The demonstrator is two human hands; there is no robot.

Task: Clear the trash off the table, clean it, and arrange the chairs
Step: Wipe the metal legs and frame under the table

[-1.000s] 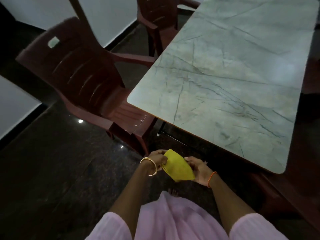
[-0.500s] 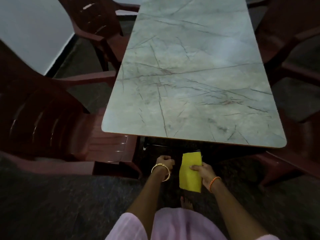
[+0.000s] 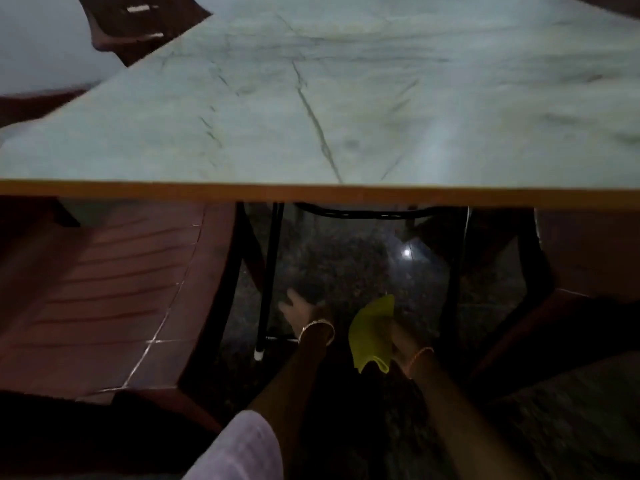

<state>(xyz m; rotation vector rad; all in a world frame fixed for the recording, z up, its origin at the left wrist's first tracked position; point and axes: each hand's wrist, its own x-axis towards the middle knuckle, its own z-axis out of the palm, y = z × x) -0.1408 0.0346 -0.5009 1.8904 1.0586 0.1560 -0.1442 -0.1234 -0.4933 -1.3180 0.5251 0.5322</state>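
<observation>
The marble-patterned table (image 3: 346,192) fills the upper half of the view, its wooden front edge running straight across. Below that edge my right hand (image 3: 403,337) grips a folded yellow cloth (image 3: 372,332) low over the dark floor. My left hand (image 3: 301,311), with a gold bangle at the wrist, reaches forward under the table with its fingers stretched out and holds nothing. A dark red plastic chair (image 3: 114,292) sits at the left, its seat pushed partly under the table. The frame is blurred.
Black metal table legs (image 3: 268,282) stand just left of my left hand, and another leg (image 3: 453,271) stands to the right. More dark red chairs show at the right (image 3: 585,258) and far left (image 3: 145,19). The floor is dark polished stone.
My head has dropped low and close to the table's front edge. My left hand has opened and reached forward under the table. My right hand still holds the cloth.
</observation>
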